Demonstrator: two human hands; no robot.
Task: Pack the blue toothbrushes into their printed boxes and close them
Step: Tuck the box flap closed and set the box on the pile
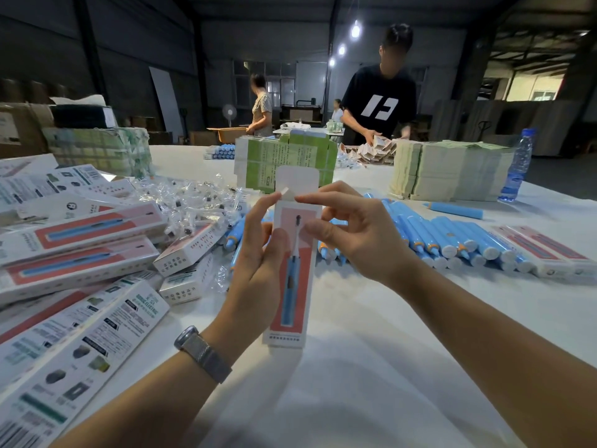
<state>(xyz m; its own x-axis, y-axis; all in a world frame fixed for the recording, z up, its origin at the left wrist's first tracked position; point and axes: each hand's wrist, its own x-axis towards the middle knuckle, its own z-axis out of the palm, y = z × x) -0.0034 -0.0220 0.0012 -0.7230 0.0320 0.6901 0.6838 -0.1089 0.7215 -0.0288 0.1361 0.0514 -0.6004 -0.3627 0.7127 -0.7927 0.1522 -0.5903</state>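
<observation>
gripping the printed box (292, 279) upright, the left hand (258, 253) steadies it while the right hand (349, 231) pinches its top flap (295, 182).

The left hand (258, 250) covers the left edge of the printed box (292, 263), so whether a toothbrush is inside cannot be told. Behind the box, the blue toothbrushes (433, 234) are partly hidden by the right hand (352, 234). Left of the box, the stacked boxes (74, 286) are cut by the picture edge, and their small print is unreadable. Beyond the box, the standing person's face is blurred.
</observation>
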